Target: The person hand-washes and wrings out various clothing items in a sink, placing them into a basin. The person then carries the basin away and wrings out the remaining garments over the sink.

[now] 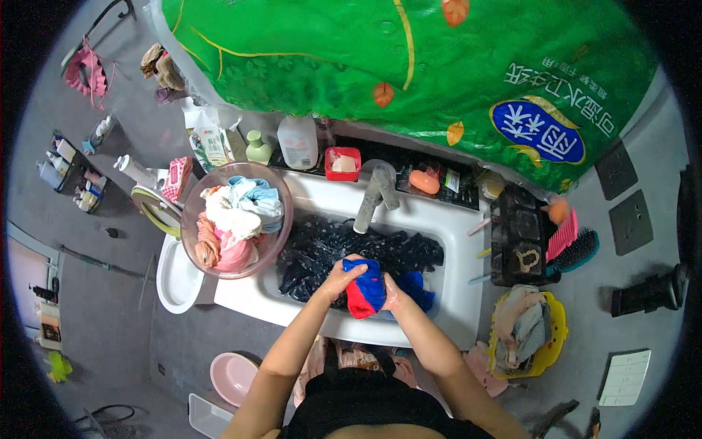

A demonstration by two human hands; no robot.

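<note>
Big green package (307, 80) on the far side: white lettering (559, 94) plus blue oval logo (537, 130), toward its right end. White pouch (207, 139), far left, has small print.
Blue-and-red cloth (365, 284) is bunched between both hands over the sink's (462, 271) near side. Left hand (341, 280) pinches its left side; right hand (393, 294) grips the right edge, fingers mostly hidden.

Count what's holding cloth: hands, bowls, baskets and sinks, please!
Bare left hand and bare right hand, on a blue-and-red cloth: 2
Round see-through plastic bowl: 1
Yellow plastic basket: 1
White rectangular sink: 1
Total: 5
</note>
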